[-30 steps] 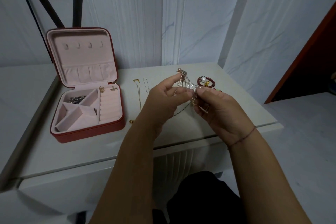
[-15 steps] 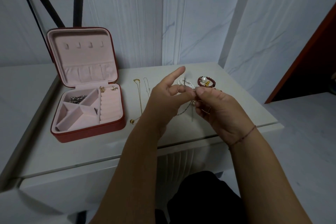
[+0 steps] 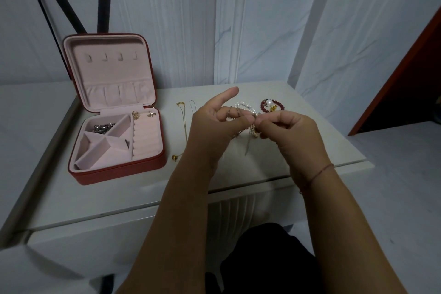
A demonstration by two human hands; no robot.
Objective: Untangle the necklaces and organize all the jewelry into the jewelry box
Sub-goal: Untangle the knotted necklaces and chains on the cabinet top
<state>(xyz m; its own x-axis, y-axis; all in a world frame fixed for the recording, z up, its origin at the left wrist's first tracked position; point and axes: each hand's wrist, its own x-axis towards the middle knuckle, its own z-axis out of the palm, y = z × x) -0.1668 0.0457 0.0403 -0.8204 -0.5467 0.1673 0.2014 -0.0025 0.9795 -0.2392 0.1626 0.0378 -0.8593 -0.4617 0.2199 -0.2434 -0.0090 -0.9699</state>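
Observation:
A tangle of thin necklaces [image 3: 249,135] hangs between my hands above the white table [image 3: 119,196]. My left hand [image 3: 214,124] pinches it with thumb and curled fingers, the index finger pointing up. My right hand [image 3: 286,131] pinches the same tangle from the right. Behind them lie a white pearl strand [image 3: 243,105] and a dark red bead bracelet [image 3: 272,105] with a pearl. A gold necklace [image 3: 183,126] and a thin silver chain [image 3: 191,105] lie stretched out beside the open red jewelry box [image 3: 114,174], which holds silver pieces [image 3: 103,127] and earrings [image 3: 143,114].
The box's lid leans upright against the wall behind it at the left. The table's front edge runs just under my wrists, and its right edge lies close to the bracelet. Black tripod legs [image 3: 71,12] stand behind the box. A red door frame [image 3: 405,67] is at the right.
The lifted beaded end has dropped from above my left fingers. Both hands keep pinching the tangle and have shifted slightly lower, the left index finger now pointing up free.

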